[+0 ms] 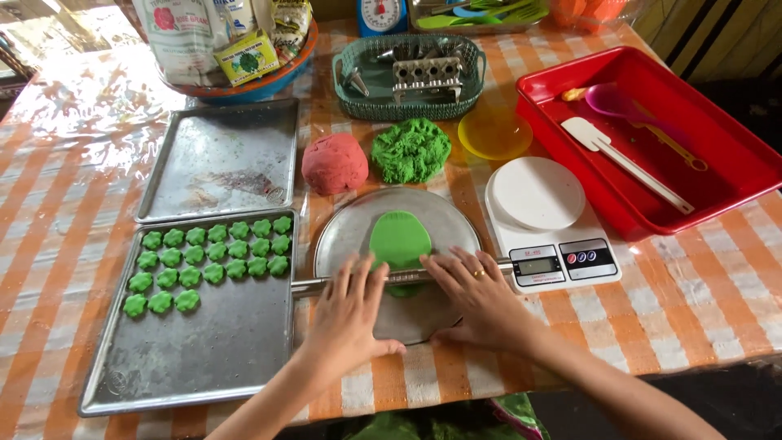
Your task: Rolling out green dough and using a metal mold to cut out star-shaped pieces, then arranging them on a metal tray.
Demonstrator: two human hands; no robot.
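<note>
My left hand and my right hand lie flat, fingers spread, on a thin metal rolling rod that lies across a round metal plate. A flattened sheet of green dough lies on the plate, partly under the rod. A lump of red dough and a lump of green dough sit just beyond the plate. To the left, a metal baking tray holds several small green flower-shaped cookies in rows.
A second, bare baking tray lies behind the first. A white digital scale stands right of the plate. A red bin holds a spatula. A teal basket, yellow lid and bagged goods line the far edge.
</note>
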